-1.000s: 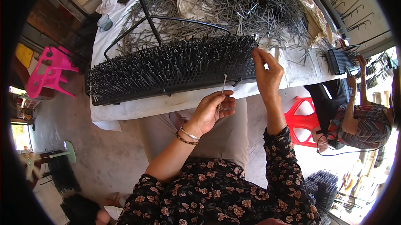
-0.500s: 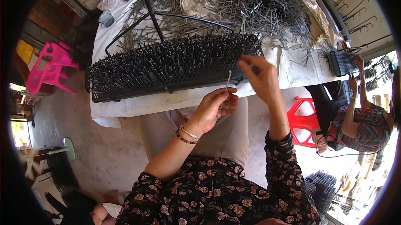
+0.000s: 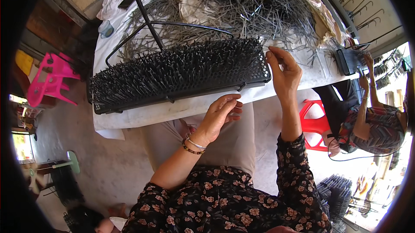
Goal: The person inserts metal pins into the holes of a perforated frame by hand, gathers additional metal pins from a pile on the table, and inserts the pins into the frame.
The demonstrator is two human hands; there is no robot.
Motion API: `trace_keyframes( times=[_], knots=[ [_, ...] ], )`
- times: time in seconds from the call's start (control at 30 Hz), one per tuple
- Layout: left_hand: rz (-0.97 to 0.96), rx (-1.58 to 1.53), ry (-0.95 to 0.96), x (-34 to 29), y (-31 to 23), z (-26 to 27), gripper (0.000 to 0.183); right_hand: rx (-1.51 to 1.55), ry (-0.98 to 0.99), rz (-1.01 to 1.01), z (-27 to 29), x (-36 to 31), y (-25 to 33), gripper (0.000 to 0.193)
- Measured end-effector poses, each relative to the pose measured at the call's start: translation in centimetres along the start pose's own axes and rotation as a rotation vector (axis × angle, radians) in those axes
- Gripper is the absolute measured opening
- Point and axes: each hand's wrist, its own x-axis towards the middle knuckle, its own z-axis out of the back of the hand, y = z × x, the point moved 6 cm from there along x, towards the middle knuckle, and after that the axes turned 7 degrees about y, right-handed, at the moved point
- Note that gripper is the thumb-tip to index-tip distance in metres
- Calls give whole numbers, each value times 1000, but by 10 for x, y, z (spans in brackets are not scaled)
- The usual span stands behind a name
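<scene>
Left hand (image 3: 220,118): fingers curled, grip unclear
Right hand (image 3: 286,75): fingertips close, grip unclear
Rack (image 3: 203,95): table (image 3: 142,122) edge — likely for reach

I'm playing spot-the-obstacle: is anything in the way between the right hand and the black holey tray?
Nothing visible: the right hand is just beside the right end of the black tray. I can't tell whether they touch.

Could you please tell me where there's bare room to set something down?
The white tablecloth is bare between the right hand and the smaller black rack, near the front edge. Behind the perforated black tray, loose metal strips crowd it.
</scene>
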Motion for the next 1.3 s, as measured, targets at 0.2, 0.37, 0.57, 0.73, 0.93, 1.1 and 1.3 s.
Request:
trace_keyframes(
  times=[0.2,0.37,0.57,0.73,0.93,1.1,1.3],
  knots=[
    [23,38,-77,-4,5,10,26,-262,-98,251,-8,3,12,13],
    [41,38,-93,-6,9,16,24,-294,-97,288,-10,3,15,13],
    [37,23,-92,-10,11,19,23,-343,-35,311,-20,-1,13,14],
    [21,-5,-108,-15,12,27,22,-435,8,407,-28,-3,21,14],
    [-5,-37,-127,-23,10,36,21,-374,89,363,-27,0,25,13],
    [0,-67,-149,-28,10,42,21,-395,193,303,-25,4,16,13],
    [-15,-57,-144,-31,-1,44,22,-567,289,351,-38,-4,8,15]
  ],
)
